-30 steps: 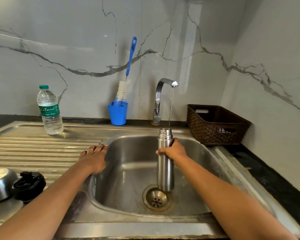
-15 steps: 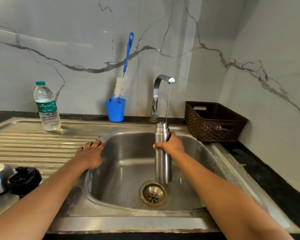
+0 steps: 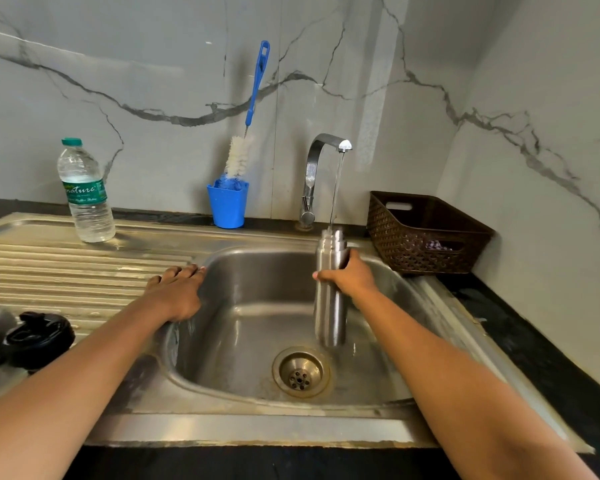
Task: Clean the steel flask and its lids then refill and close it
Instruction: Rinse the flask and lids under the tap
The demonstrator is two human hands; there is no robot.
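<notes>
One steel flask (image 3: 329, 306) under tap stream (image 3: 336, 188) in right hand (image 3: 352, 277) grip; left hand (image 3: 177, 292) flat.

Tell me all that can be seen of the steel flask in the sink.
The steel flask is a slim cylinder of brushed metal with a stepped neck and no lid. It stands upright in the sink basin, beside the drain, its open mouth under the thin stream from the tap. The right hand grips its upper body. Whether its base touches the basin floor is unclear.
</notes>
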